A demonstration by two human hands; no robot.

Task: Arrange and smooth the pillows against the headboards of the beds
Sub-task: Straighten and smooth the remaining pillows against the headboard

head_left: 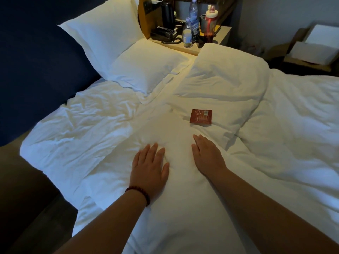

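From the head view, the left hand [149, 165] and right hand [207, 154] press flat on the duvet [82, 134], fingers spread. The pillows [102, 39] lie well beyond the left hand, by the headboard [36, 52]. A forward sweep could probably shove the red packet [200, 116], just ahead of the right hand, into the folds.

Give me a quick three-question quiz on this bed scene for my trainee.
1. True or false: the left hand and right hand both lie flat on the duvet.
2. The red packet lies: A) in the left hand; B) on the duvet, beyond the right hand; C) under a pillow.
3. What does the upright pillow lean on?
Key: 1 true; 2 B; 3 the headboard.
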